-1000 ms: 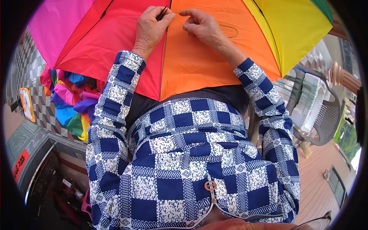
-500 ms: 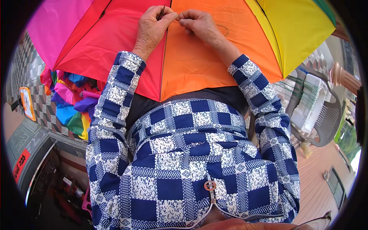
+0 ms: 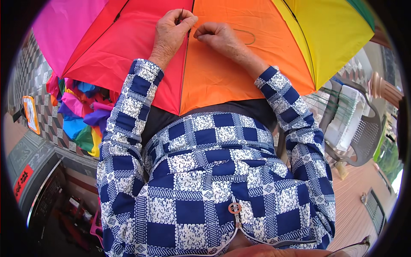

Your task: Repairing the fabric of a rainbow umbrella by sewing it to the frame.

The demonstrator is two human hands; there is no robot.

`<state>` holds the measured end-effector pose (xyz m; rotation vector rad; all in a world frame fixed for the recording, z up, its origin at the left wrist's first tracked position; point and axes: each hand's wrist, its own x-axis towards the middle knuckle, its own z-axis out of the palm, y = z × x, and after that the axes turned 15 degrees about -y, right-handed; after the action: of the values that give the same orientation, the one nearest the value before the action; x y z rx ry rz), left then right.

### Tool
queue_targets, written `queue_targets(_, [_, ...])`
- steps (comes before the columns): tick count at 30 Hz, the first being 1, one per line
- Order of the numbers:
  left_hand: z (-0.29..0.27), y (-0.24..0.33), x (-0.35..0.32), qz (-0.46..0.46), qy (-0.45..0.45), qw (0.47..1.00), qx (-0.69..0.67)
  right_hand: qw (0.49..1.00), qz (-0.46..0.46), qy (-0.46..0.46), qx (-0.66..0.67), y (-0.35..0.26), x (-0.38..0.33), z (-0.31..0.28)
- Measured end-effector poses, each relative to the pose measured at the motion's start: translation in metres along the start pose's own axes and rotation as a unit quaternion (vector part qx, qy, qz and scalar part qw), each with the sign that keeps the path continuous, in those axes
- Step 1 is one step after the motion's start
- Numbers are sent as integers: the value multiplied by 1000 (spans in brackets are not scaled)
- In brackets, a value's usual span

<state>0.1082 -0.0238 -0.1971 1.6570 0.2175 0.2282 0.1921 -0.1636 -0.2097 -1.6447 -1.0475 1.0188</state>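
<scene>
A multicoloured umbrella canopy [image 3: 227, 79] lies spread over my lap, with dark ribs running along its seams. My left hand [image 3: 168, 38] is over the red panel beside the red-orange seam, thumb and forefinger pinched. Between its fingers sticks up a thin dark pointed piece [image 3: 180, 16]. To the right, above the orange panel, my right hand [image 3: 220, 39] is closed in a pinch; what its fingertips hold is too small to make out. A thin greenish thread [image 3: 253, 38] curves in a loop on the orange cloth just beyond that hand.
A heap of colourful cloth [image 3: 81, 111] lies on the patterned tiles at the left, near an orange-framed panel [image 3: 31, 115]. A grey plastic chair [image 3: 367, 136] stands at the right with a white box [image 3: 349, 113] and green strands on it.
My right hand has moved away from the left, slightly down, opening a gap between the fingertips. The thread loop shows longer. My left hand has barely moved.
</scene>
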Motion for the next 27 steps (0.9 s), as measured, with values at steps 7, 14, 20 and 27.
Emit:
queue_targets(7, [0,-4,0,28,-16,999,-4,998,47,24,30,-8,-1,-3])
queue_targets(14, [7,-6,0,42,-26,999,21,996,48,54,45,-4,5,4])
queue_targets(20, [7,-5,-1,20,-34,999,1,996,35,69,40,3,8,5])
queue_targets(27, [5,-1,0,14,-33,999,-20,997,43,60,36,1,7,4])
